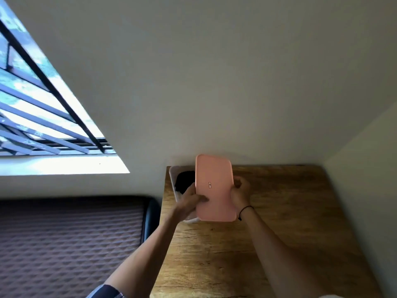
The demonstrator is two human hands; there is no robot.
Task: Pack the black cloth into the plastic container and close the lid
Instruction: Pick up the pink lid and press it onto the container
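A pink rectangular lid (214, 188) is held up over the table, tilted, with a small label at its middle. My left hand (191, 201) grips its left edge and my right hand (240, 191) grips its right edge. Behind and to the left of the lid stands the plastic container (172, 179) at the table's far left corner, mostly hidden by the lid and my left hand. The black cloth (184, 179) lies inside it, partly visible.
The wooden table (279, 244) stands in a corner, with walls behind and to the right. Left of the table is a dark patterned mattress (71, 244). A barred window (43, 117) is at the upper left.
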